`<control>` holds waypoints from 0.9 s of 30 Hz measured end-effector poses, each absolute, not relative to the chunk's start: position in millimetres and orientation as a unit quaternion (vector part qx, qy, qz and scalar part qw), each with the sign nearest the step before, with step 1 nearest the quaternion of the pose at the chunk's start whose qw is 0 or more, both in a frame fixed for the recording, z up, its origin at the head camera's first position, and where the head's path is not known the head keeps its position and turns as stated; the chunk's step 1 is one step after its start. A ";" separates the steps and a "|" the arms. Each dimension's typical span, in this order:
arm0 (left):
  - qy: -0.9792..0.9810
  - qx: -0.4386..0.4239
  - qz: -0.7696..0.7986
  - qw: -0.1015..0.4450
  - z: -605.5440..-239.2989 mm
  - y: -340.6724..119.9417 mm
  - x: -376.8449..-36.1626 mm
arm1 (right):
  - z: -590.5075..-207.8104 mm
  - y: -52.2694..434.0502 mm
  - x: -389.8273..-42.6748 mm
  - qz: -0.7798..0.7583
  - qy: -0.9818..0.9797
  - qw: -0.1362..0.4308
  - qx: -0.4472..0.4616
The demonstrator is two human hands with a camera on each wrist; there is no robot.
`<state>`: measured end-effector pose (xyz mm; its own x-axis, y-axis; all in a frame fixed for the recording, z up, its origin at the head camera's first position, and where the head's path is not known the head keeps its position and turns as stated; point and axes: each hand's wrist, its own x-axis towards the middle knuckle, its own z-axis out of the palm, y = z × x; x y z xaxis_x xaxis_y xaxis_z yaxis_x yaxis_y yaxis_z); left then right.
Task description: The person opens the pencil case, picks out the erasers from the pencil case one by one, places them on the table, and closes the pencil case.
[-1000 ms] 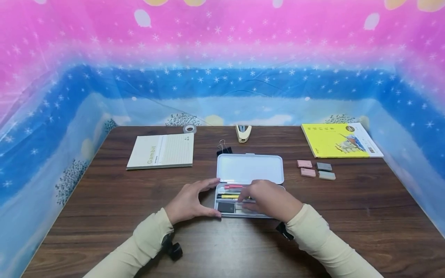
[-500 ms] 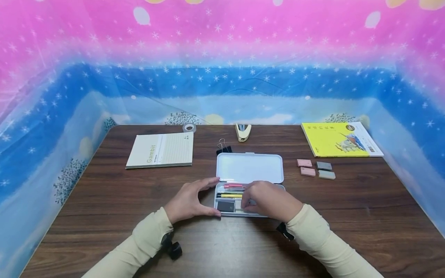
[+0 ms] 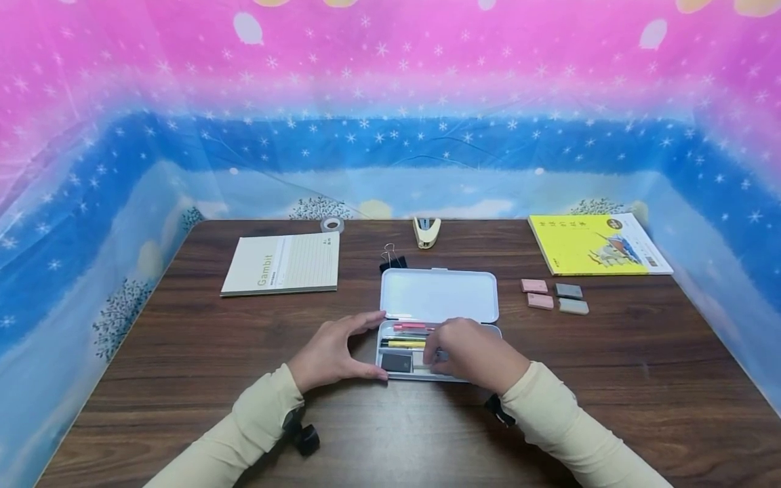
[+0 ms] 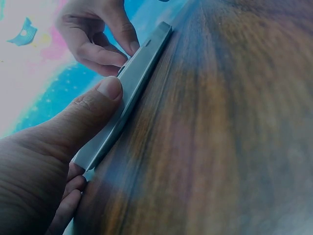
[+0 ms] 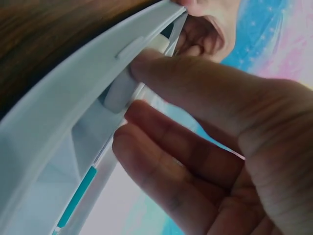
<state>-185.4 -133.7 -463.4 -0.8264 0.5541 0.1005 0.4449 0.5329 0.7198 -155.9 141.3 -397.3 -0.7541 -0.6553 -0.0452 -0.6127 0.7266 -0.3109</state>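
A white pencil case (image 3: 439,295) lies with its lid folded back at the middle of the table. My left hand (image 3: 329,352) grips its left end, thumb (image 4: 108,89) on the front wall and fingers round the back. Over the right part, my right hand (image 3: 476,352) reaches into the front compartment. There its thumb and fingers pinch a whitish eraser (image 5: 120,92), partly covered by the thumb. A dark eraser (image 3: 396,363) sits in the same compartment at left. Behind, a red pen (image 3: 410,327) and a yellow pencil (image 3: 403,343) lie partly under the right hand.
Right of the case lie pink erasers (image 3: 539,301), a grey eraser (image 3: 569,291) and a pale eraser (image 3: 573,307). Farther back are a yellow book (image 3: 586,244), a stapler (image 3: 426,234), a binder clip (image 3: 393,262), a tape roll (image 3: 332,224) and a notebook (image 3: 281,264).
The right fingers have drawn in from above the pens toward the front compartment and closed together there. The left hand and the case have stayed in place.
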 end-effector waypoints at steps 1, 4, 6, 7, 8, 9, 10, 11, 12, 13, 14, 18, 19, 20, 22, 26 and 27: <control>0.873 0.286 0.390 0.070 -463.3 -133.6 -185.3 | -397.0 140.1 -154.3 -0.139 0.929 0.073 -0.336; 0.872 0.286 0.392 0.069 -462.6 -133.1 -185.2 | -397.3 137.3 -149.3 -0.136 0.932 0.052 -0.331; 0.872 0.286 0.391 0.069 -462.2 -133.1 -185.0 | -398.3 136.5 -147.2 -0.134 0.932 0.037 -0.334; 0.872 0.286 0.391 0.068 -462.0 -133.2 -185.0 | -399.0 136.5 -146.7 -0.132 0.932 0.030 -0.336; 0.873 0.286 0.390 0.068 -461.9 -133.3 -185.0 | -399.4 136.6 -146.3 -0.131 0.931 0.026 -0.339; 0.873 0.286 0.390 0.068 -461.8 -133.4 -184.9 | -400.0 136.8 -146.2 -0.131 0.931 0.022 -0.341; 0.873 0.286 0.389 0.068 -461.9 -133.7 -184.9 | -400.4 136.9 -146.2 -0.131 0.930 0.020 -0.342; 0.873 0.286 0.389 0.069 -461.9 -133.8 -184.8 | -400.6 137.0 -146.1 -0.130 0.930 0.020 -0.343; 0.873 0.286 0.389 0.069 -461.9 -133.7 -184.7 | -400.9 137.0 -146.0 -0.130 0.930 0.018 -0.344; 0.873 0.286 0.388 0.069 -462.0 -133.7 -184.6 | -401.0 136.8 -145.6 -0.131 0.930 0.017 -0.344; 0.874 0.285 0.388 0.070 -462.0 -133.6 -184.5 | -401.2 136.4 -145.1 -0.131 0.930 0.015 -0.343; 0.874 0.285 0.387 0.070 -462.2 -133.0 -184.0 | -400.9 135.0 -142.5 -0.133 0.934 0.014 -0.332; 0.874 0.285 0.388 0.071 -462.3 -132.9 -183.9 | -400.9 134.8 -142.0 -0.132 0.935 0.014 -0.329; 0.874 0.284 0.388 0.071 -462.2 -132.7 -183.8 | -400.9 134.7 -141.7 -0.132 0.936 0.015 -0.327; 0.874 0.285 0.388 0.070 -462.1 -132.6 -183.7 | -401.1 134.7 -141.1 -0.131 0.937 0.016 -0.324; 0.873 0.286 0.389 0.070 -461.8 -132.3 -183.7 | -401.3 135.3 -140.7 -0.132 0.937 0.014 -0.324; 0.873 0.286 0.389 0.069 -461.6 -132.2 -183.7 | -401.3 135.5 -140.6 -0.132 0.936 0.014 -0.325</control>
